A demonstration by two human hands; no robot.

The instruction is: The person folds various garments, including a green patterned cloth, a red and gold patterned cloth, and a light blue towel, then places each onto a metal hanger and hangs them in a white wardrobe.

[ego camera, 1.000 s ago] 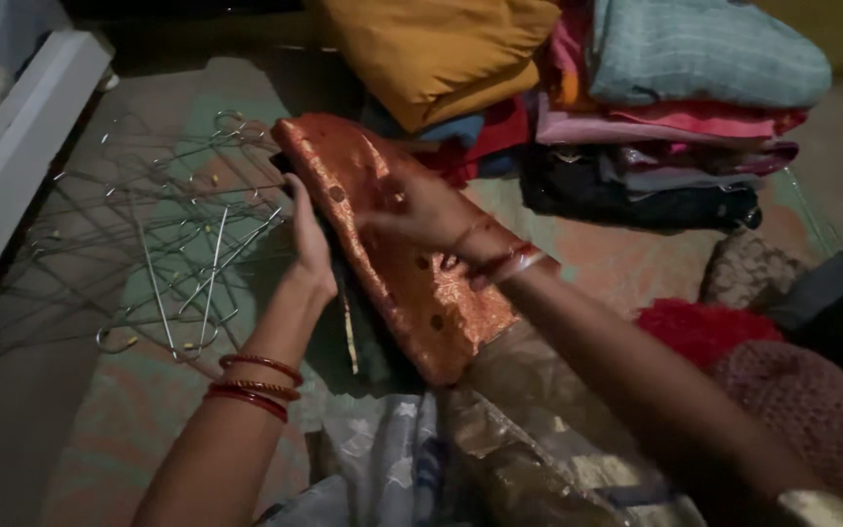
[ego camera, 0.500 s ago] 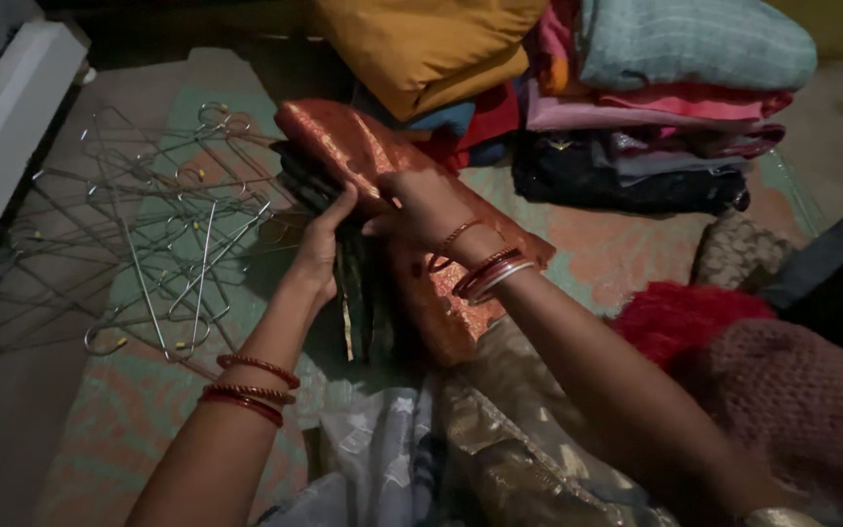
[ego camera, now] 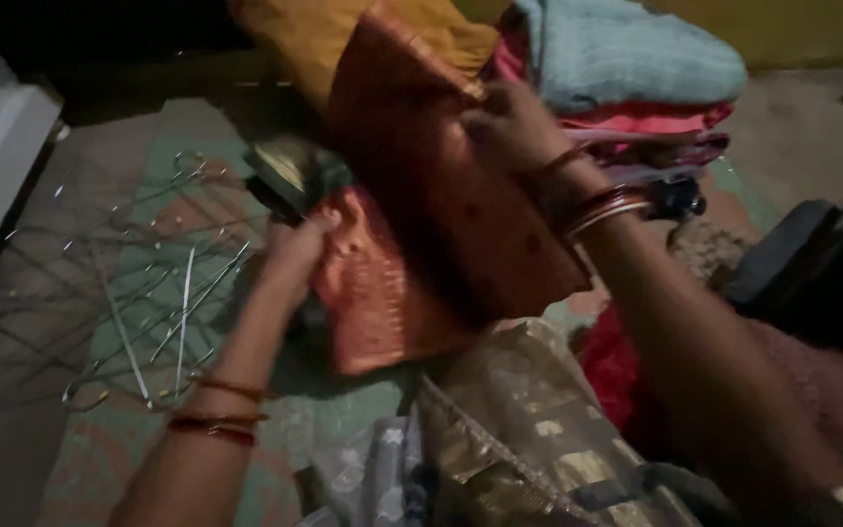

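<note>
Red, gold bangles on both wrists

Dim frame on my feed, low light overall, no clear src visible. Heavy motion blur on both arms and the orange cloth; wire hangers smeared too. Top-left corner nearly black, right edge dark. Faint sheen on gold fabric at bottom. Noisy, soft focus throughout, no glare.
</note>
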